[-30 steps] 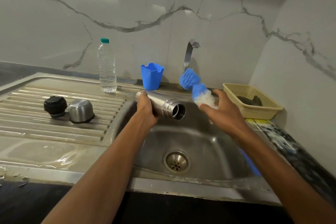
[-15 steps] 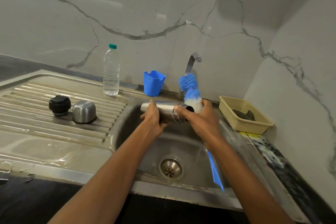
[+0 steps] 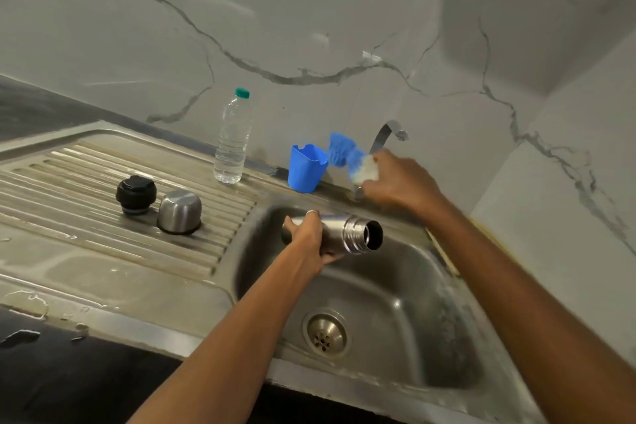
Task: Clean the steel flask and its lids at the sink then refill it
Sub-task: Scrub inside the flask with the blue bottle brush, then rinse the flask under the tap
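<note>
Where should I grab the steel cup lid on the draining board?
Probably from above, fingers round the side wall of the steel cup lid: it stands mouth down, rounded top up, with the black stopper close on its left.

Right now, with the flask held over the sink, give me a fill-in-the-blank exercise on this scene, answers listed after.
The steel flask, gripped by the left hand, has ____ lid on its mouth.
The right hand holds a brush with white and ____ bristles.
The black lid and the steel lid stand on the drainboard, to the ____ of the sink basin.
The water bottle has a ____ cap.
Missing words: no; blue; left; green.
</note>
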`<move>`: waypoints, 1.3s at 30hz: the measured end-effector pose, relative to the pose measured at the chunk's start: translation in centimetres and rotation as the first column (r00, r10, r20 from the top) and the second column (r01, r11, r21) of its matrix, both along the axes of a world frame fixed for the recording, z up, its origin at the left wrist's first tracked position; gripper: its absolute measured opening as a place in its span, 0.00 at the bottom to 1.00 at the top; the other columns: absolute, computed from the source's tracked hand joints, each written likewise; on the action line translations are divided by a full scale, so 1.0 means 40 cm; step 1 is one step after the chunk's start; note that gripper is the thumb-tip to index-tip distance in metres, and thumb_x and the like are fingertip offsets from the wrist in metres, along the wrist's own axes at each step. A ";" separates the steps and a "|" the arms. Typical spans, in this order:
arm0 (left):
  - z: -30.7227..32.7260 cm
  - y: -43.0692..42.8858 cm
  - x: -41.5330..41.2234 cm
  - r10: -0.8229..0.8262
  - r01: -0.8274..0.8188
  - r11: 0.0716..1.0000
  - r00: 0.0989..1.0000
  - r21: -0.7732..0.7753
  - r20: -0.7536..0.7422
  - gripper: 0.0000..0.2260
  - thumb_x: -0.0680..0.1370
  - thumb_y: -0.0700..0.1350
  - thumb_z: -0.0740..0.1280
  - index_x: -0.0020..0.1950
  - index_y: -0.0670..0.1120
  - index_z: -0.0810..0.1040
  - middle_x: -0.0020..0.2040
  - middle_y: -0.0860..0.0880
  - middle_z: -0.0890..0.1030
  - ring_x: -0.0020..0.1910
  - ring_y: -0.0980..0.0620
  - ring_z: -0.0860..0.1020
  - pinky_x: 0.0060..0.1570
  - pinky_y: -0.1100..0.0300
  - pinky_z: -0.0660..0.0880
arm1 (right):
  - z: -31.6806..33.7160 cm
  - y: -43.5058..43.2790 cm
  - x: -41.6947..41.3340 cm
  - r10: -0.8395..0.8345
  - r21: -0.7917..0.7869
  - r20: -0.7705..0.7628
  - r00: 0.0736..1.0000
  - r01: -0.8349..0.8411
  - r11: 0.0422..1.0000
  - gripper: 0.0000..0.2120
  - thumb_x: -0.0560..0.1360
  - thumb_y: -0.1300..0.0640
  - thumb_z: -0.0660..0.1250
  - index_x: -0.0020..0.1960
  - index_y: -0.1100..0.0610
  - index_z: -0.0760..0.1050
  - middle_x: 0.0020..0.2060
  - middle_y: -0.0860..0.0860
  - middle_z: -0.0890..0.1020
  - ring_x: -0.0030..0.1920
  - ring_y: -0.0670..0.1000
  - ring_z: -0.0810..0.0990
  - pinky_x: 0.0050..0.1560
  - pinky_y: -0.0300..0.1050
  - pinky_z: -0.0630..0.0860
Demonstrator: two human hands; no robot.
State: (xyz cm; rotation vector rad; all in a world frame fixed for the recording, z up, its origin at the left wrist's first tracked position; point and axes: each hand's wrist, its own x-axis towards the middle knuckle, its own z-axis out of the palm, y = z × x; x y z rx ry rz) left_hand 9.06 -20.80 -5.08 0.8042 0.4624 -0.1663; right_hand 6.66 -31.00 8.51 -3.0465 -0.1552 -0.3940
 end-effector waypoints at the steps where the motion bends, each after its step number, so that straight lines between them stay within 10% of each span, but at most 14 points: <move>1: 0.001 0.002 0.001 0.001 -0.001 1.000 1.000 -0.009 -0.003 0.35 0.82 0.46 0.64 0.80 0.64 0.47 0.64 0.39 0.74 0.51 0.40 0.82 0.36 0.43 0.82 | 0.026 0.018 0.026 0.012 -0.095 -0.001 1.000 -0.012 0.995 0.25 0.77 0.52 0.66 0.73 0.52 0.67 0.61 0.57 0.78 0.57 0.60 0.78 0.48 0.49 0.70; 11: -0.026 0.011 0.053 -0.002 -0.001 0.999 0.999 -0.050 -0.051 0.33 0.84 0.45 0.63 0.81 0.61 0.47 0.53 0.39 0.74 0.44 0.41 0.79 0.41 0.40 0.80 | 0.073 0.124 0.324 0.073 -0.551 0.182 0.981 0.040 0.833 0.16 0.80 0.55 0.65 0.66 0.46 0.74 0.59 0.53 0.78 0.64 0.58 0.71 0.63 0.60 0.64; 21: -0.039 0.013 0.082 0.021 -0.021 1.000 0.995 -0.006 -0.099 0.33 0.84 0.46 0.63 0.82 0.62 0.47 0.46 0.41 0.71 0.42 0.40 0.79 0.43 0.40 0.81 | 0.029 0.179 0.470 0.162 -0.675 0.091 0.983 -0.059 0.736 0.14 0.78 0.43 0.68 0.61 0.46 0.79 0.57 0.52 0.80 0.63 0.57 0.70 0.65 0.61 0.61; 39: -0.030 0.017 0.086 0.030 -0.031 1.000 0.993 -0.005 -0.116 0.34 0.84 0.47 0.64 0.81 0.62 0.47 0.47 0.39 0.73 0.43 0.39 0.80 0.37 0.41 0.80 | -0.029 0.192 0.468 0.344 -0.759 0.168 0.924 -0.101 0.643 0.25 0.75 0.54 0.71 0.70 0.52 0.70 0.65 0.57 0.76 0.71 0.60 0.66 0.74 0.62 0.55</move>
